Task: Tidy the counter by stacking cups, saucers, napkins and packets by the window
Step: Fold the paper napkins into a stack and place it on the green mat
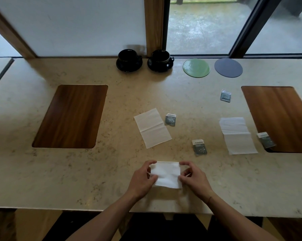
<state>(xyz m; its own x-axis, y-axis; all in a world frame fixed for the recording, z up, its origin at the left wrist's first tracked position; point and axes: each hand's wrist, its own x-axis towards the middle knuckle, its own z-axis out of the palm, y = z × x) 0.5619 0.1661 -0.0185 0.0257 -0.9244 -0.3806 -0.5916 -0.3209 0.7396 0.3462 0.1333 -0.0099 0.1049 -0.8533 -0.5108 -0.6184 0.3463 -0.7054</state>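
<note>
A folded white napkin (166, 173) is held just above the near part of the counter, my left hand (143, 178) pinching its left edge and my right hand (193, 178) its right edge. Two more napkins lie flat: one at centre (152, 127), one to the right (237, 136). Several grey packets are scattered: (170, 119), (199, 147), (225, 96), (266, 140). By the window stand two black cups on black saucers (129, 60) (160, 60), a green saucer (196, 68) and a grey saucer (228, 67).
Two wooden inlays sit in the stone counter (112, 171), one on the left (72, 116) and one on the right (280, 117). A wooden post (153, 25) divides the window behind the cups. The counter's front edge runs just below my wrists.
</note>
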